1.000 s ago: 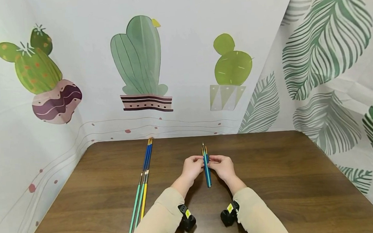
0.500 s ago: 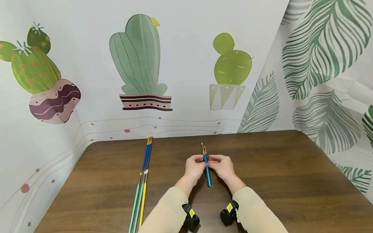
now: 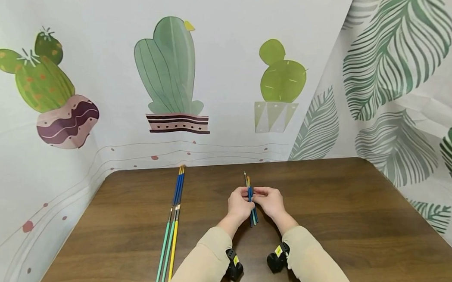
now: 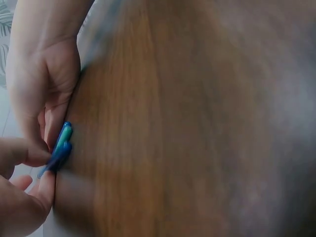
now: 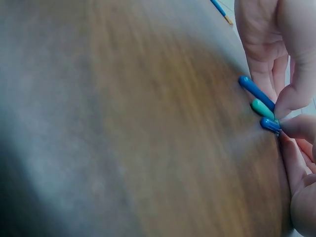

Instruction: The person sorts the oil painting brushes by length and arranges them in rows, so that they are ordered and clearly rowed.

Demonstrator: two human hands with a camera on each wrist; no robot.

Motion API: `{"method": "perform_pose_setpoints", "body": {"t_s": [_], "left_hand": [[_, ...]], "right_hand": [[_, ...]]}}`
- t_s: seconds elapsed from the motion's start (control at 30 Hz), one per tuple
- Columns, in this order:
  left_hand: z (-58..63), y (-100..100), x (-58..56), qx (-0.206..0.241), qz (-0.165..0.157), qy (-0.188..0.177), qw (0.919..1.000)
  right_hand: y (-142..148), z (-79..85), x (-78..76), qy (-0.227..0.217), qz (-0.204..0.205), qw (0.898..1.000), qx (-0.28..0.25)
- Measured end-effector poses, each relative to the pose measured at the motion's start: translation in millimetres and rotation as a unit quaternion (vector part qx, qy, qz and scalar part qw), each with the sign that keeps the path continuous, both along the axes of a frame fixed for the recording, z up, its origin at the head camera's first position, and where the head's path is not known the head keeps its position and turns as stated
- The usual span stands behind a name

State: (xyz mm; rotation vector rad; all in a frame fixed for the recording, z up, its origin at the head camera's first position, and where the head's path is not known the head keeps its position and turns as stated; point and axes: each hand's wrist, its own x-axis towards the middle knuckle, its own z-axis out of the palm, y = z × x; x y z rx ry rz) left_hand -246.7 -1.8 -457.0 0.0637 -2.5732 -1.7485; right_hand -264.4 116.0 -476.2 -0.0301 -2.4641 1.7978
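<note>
Near the middle of the table, a small bundle of slim paintbrushes (image 3: pixel 249 193) stands between my hands, bristles toward the far edge. Thumb and fingers of my left hand (image 3: pixel 239 205) pinch a blue paintbrush (image 4: pixel 60 155) on the bundle's left side. From the right, my right hand (image 3: pixel 270 202) pinches the other brushes between thumb and fingers. Rounded handle ends show in the right wrist view: a green paintbrush (image 5: pixel 261 108) between two blue ones. The fingers hide the middle of the bundle.
On the left lie several blue paintbrushes (image 3: pixel 178 187) near the far edge. Closer in are two green paintbrushes (image 3: pixel 164 252) and a yellow paintbrush (image 3: pixel 173 250), partly near my left sleeve. Behind the wooden table (image 3: pixel 331 203) hangs a cactus-print cloth (image 3: pixel 229 71).
My left hand has shifted slightly right, against the bundle. A green handle that showed in front is now mostly covered by a blue one. The right hand stays about where it was.
</note>
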Motion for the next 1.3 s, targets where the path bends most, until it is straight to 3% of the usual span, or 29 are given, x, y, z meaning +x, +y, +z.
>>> {"method": "perform_pose_setpoints", "body": {"t_s": [0.37,0.7,1.07,1.3], "left_hand": [[-1.7,2.9,0.9,0.066,0.093,-0.013,0.9934],[0.8,-7.5,2.5,0.119,0.126,-0.013,0.9848],[3.5,-27.0,-4.8,0.163,0.123,-0.033,0.9784],[5.6,-42.4,-7.3,0.142,0.103,-0.030,0.9840]], "right_hand": [[-0.9,-1.7,-0.7,0.007,-0.001,1.000,0.000],[-1.4,-3.2,-1.8,0.007,-0.007,1.000,0.003],[-1.9,-0.8,1.1,-0.003,-0.014,1.000,0.000],[-2.5,-0.9,1.7,-0.002,-0.011,1.000,-0.002]]}}
